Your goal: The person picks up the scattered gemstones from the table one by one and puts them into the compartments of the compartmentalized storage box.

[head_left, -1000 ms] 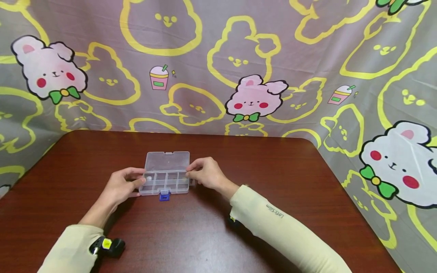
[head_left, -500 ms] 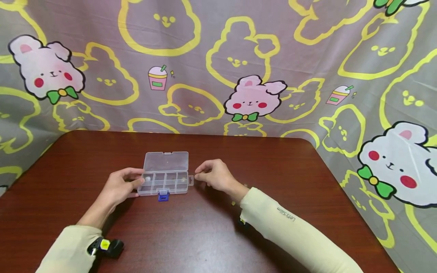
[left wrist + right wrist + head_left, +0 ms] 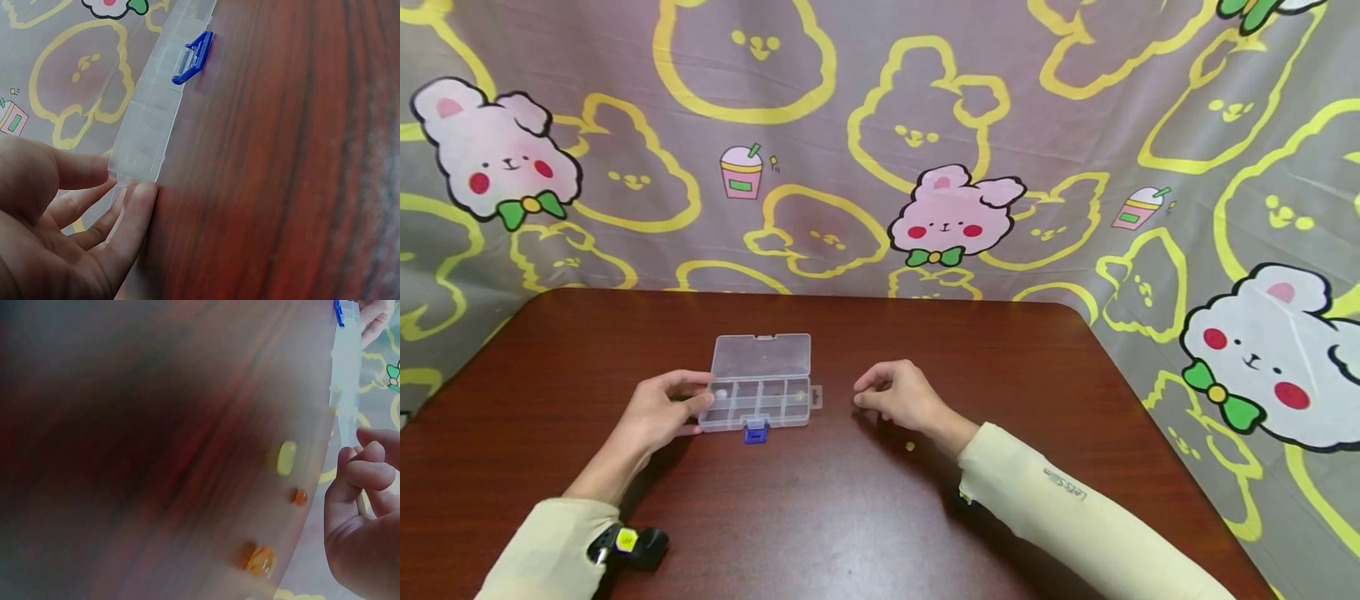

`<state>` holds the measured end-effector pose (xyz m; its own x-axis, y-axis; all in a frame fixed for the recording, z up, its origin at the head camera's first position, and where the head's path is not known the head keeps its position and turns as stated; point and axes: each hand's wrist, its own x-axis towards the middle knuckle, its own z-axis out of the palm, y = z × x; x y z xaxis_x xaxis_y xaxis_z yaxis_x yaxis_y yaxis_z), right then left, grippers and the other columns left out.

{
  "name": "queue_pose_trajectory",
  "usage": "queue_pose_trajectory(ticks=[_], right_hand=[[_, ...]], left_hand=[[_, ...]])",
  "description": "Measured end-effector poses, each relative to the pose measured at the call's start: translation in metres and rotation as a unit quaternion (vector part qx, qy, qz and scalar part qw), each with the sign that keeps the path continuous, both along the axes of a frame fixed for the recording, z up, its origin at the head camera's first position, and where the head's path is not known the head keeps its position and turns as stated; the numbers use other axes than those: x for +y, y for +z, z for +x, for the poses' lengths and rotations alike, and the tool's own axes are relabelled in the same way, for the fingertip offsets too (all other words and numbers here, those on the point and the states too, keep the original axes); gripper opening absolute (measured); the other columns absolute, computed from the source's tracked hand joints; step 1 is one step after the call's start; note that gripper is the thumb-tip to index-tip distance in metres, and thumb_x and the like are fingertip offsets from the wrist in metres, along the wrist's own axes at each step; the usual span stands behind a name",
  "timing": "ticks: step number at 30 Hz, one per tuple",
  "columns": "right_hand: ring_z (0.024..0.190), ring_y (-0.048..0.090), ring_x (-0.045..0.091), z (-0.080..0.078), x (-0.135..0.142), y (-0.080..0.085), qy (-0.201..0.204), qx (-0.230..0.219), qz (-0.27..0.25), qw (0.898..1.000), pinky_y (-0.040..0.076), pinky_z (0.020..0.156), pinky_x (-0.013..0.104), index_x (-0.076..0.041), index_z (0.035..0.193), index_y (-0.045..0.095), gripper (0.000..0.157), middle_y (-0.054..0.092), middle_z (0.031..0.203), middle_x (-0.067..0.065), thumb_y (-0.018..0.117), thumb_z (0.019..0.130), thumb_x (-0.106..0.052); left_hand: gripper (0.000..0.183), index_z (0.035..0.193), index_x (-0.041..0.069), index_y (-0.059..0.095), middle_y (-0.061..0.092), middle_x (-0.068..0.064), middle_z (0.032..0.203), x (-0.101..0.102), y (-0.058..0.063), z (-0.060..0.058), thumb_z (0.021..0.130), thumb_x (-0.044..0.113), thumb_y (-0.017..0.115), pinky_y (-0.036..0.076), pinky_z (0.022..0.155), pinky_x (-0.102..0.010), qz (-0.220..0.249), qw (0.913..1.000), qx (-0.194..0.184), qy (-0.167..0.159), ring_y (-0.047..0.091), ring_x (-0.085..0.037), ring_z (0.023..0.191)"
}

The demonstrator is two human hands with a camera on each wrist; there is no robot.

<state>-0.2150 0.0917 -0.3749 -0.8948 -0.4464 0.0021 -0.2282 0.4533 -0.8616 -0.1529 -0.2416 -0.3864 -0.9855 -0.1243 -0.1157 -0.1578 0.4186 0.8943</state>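
Note:
A clear plastic compartment box (image 3: 758, 400) stands on the table with its lid (image 3: 762, 357) raised at the back and a blue latch (image 3: 756, 432) hanging at its front. My left hand (image 3: 658, 410) grips the box's left end between thumb and fingers, as the left wrist view also shows. A small whitish round piece (image 3: 722, 394) lies in the back left compartment, a yellowish one (image 3: 800, 396) in the back right. To the right of the box, my right hand (image 3: 904, 396) hovers with loosely curled fingers; nothing shows between them.
Near the right hand, a yellow oblong piece (image 3: 287, 457), a small orange bead (image 3: 300, 497) and a larger orange bead (image 3: 260, 560) lie on the brown table (image 3: 820, 517). A patterned curtain (image 3: 820, 150) hangs behind the table.
My right hand has left the box's right end and moved right and slightly toward me, uncovering the hanging tab and the yellow piece on the table. The left hand keeps its hold.

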Motion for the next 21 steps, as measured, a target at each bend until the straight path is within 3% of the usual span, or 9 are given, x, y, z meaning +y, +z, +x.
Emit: queue_pose_trajectory(ticks=[9, 21], right_hand=[[0.049, 0.051, 0.013, 0.007, 0.024, -0.001, 0.012, -0.004, 0.004, 1.0, 0.043, 0.046, 0.024, -0.001, 0.096, 0.074, 0.01, 0.067, 0.072, 0.006, 0.075, 0.087, -0.003], [0.051, 0.049, 0.013, 0.014, 0.055, 0.003, -0.006, -0.02, 0.001, 1.0, 0.042, 0.045, 0.023, 0.001, 0.1, 0.073, 0.016, 0.063, 0.074, 0.005, 0.077, 0.085, -0.003]], left_hand=[[0.039, 0.134, -0.009, 0.055, 0.059, -0.027, 0.118, -0.002, 0.0, 0.001, 0.099, 0.005, 0.063, 0.061, 0.067, -0.034, 0.007, 1.0, 0.001, -0.006, 0.064, -0.023, 0.086], [0.038, 0.134, -0.009, 0.055, 0.06, -0.026, 0.117, -0.002, 0.0, 0.002, 0.099, 0.005, 0.063, 0.061, 0.066, -0.032, 0.005, 1.0, 0.004, -0.005, 0.063, -0.021, 0.085]])
